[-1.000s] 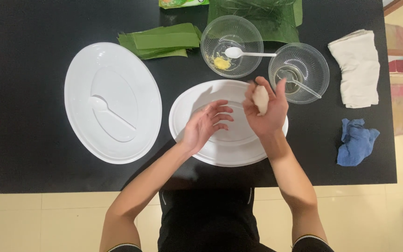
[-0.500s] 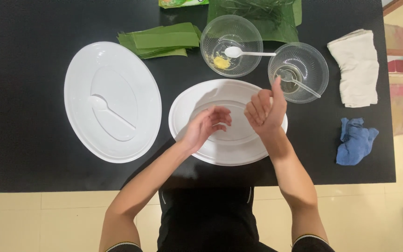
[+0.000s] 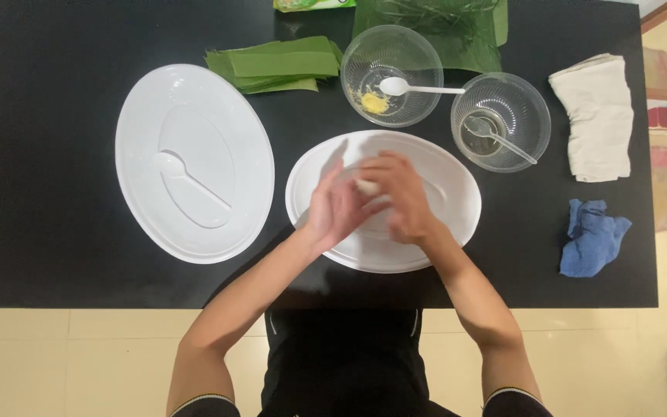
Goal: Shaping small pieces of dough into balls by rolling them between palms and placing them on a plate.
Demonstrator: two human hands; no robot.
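Over a white oval plate [image 3: 457,185] in the middle of the black table, my left hand [image 3: 335,207] and my right hand [image 3: 399,194] are pressed together around a small pale lump of dough [image 3: 366,185]. Only a sliver of the lump shows between the palms. Both hands are blurred. Behind the plate stand a clear bowl with yellow paste and a white spoon [image 3: 392,76] and a second clear bowl with a clear spoon [image 3: 501,121].
A larger white oval platter with a white spoon [image 3: 193,162] lies at the left. Folded green leaves [image 3: 275,63] and more leaves [image 3: 445,27] lie at the back. A folded white cloth [image 3: 597,116] and a blue rag [image 3: 592,235] are on the right.
My right hand, which held the pale lump up above the plate's right side, has come down and left. It now meets my left hand, and both close on the lump.
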